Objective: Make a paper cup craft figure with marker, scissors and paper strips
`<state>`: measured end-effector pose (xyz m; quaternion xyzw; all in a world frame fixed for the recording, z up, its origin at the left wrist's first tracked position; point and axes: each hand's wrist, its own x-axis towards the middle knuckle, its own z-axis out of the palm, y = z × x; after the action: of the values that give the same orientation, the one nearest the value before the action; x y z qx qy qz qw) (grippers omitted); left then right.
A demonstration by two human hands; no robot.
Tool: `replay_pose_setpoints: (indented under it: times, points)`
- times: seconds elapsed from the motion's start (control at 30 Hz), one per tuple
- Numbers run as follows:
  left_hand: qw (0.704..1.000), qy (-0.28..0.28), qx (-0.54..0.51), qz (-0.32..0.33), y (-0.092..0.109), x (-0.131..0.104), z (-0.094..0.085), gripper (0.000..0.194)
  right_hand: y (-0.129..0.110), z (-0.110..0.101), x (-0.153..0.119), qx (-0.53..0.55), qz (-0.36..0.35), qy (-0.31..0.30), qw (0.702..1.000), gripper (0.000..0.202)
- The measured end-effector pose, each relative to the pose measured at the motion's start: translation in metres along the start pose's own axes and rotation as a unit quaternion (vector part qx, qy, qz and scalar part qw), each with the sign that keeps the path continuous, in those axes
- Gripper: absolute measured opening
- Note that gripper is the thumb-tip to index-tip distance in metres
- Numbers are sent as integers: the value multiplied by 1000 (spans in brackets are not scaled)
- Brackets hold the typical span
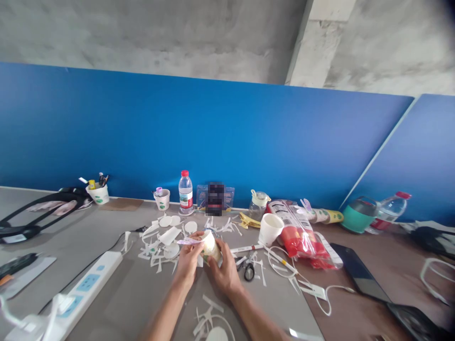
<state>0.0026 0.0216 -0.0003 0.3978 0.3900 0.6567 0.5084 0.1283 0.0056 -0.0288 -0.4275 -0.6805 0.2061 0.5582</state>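
Observation:
A small paper cup [209, 244] with a pale yellowish print is tilted over the grey desktop in the middle of the head view. My right hand [226, 269] is closed around its right and lower side. On the other side, my left hand [188, 265] pinches a flat pale-purple paper piece [188, 241] near the cup's rim. Whether that piece is attached to the cup, I cannot tell. White paper scraps [159, 246] and cut discs lie left of my hands. Dark-handled scissors [249, 271] and a white marker [248, 248] rest just right of my right hand.
A water bottle [185, 195] and a cup of pens [98, 193] stand along the blue partition [213, 128]. To the right are a white cup [271, 229], a glass jar [259, 205] and a red-and-white bag [295, 232]. A power strip [90, 289] lies front left.

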Motion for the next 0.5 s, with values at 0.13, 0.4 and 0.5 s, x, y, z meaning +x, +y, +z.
replay_pose_setpoints:
  times: [0.13,0.4,0.5]
  points:
    - [1000,-12,-7,-7,0,0,1,37,3,1,0,5,14,-5,1000,38]
    - [999,41,22,18,-3,4,-7,55,10,-5,4,99,75,9,992,40]
    - [998,54,30,9,-8,5,-10,57,9,-8,6,161,92,19,983,40]
